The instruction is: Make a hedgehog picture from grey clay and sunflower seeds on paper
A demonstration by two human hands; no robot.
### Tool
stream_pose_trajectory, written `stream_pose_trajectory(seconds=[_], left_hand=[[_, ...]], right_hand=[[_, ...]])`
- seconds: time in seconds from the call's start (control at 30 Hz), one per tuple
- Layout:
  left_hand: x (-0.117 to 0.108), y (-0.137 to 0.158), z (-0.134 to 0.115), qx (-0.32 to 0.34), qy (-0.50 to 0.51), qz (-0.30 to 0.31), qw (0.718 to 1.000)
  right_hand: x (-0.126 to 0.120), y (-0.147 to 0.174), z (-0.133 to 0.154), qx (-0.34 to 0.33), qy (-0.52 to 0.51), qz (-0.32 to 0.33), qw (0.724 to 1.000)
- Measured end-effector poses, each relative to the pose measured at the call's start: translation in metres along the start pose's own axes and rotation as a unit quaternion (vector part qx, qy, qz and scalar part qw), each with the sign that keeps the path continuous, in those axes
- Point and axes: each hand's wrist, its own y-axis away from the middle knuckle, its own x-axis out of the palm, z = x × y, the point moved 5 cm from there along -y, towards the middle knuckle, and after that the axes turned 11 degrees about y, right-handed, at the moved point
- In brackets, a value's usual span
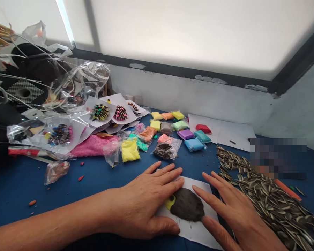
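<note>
- Dark clay (187, 205) lies on white paper (208, 232), near side of the bench (94, 174).
- Grip: left hand (143, 198) and right hand (240, 212) spread wide, holding nothing.
- Steady the paper; press edges lightly.

Charcoal-dark clay (188, 205) and a patch of yellow clay (169, 203) stand out against a white sheet (197, 234) on a deep-blue tabletop (13, 195), with sunflower seeds (264, 205) striped dark and cream. A red packet (203, 128), a purple packet (185, 134), a sky-blue packet (194, 145) and a bright yellow packet (131, 150) join a pink cloth (92, 146), while a black panel (38, 92) carries a diamond of pale dots.
</note>
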Motion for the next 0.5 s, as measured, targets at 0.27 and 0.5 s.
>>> stream_pose_trajectory(seconds=[0.27,0.5], left_hand=[[0.002,0.0,0.003,0.009,0.005,-0.014,1.0],[0.001,0.002,0.002,0.013,0.004,-0.019,1.0]], right_hand=[[-0.008,-0.006,0.009,-0.049,0.055,-0.016,0.997],[-0.013,-0.001,0.004,-0.097,0.126,-0.032,0.987]])
